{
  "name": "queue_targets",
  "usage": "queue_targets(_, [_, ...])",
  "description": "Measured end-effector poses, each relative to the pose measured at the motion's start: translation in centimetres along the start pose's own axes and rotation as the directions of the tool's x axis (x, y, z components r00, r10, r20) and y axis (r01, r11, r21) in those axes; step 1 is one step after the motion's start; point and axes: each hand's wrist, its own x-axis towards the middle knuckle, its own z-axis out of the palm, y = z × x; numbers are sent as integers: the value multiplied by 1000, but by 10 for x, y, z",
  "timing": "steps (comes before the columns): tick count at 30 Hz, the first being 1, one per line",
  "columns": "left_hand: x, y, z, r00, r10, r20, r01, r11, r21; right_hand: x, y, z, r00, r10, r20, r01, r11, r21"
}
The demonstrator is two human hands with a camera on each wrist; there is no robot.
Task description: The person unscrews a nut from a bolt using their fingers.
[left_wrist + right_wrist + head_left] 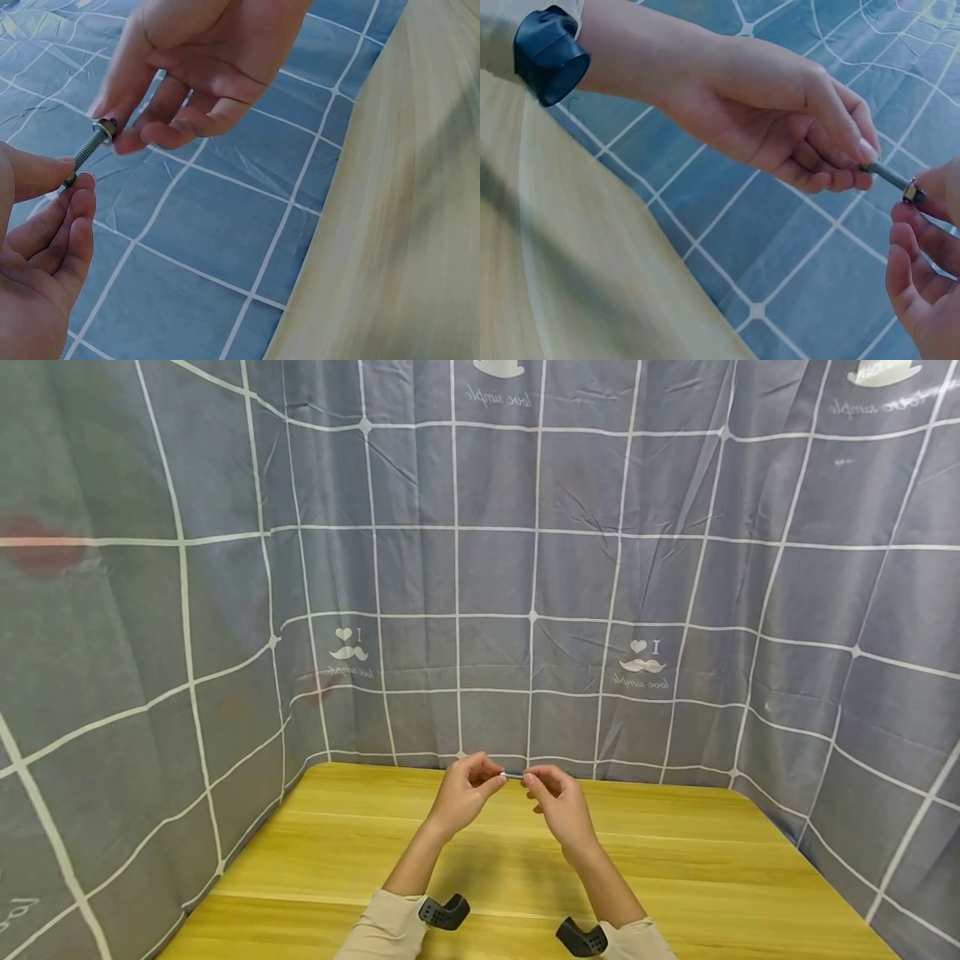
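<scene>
Left hand (459,795): we see it pinching one end of a threaded bolt (88,148) between thumb and fingertips.
Right hand (562,806): we see it pinching the opposite end, at the nut (911,192); its other fingers curve loosely.
Bolt: we find it between the two hands, held in the air near the far edge of the yellow wood-grain table (675,835); both hands touch it.
Nut: we see it around the bolt, at the right hand's end; its metal looks shiny.
Sleeves (386,927): we note beige cloth on both forearms; a black wrist device (444,912) sits at each cuff.
Curtain (495,568): we see grey fabric with white grid lines behind the table and along its sides.
</scene>
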Motion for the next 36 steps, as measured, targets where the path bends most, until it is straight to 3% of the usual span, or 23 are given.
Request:
queue_targets(7, [1, -2, -1, 1000, 5, 4, -5, 1000, -6, 0, -3, -2, 1000, -29, 8, 29, 1000, 1])
queue_targets(26, [1, -6, 0, 1000, 14, 4, -14, 1000, -7, 0, -1, -2, 1000, 25, -6, -25, 1000, -9])
queue_targets(36, [1, -4, 0, 1000, 10, 1, -10, 1000, -1, 1, -1, -2, 1000, 8, -17, -8, 1000, 5])
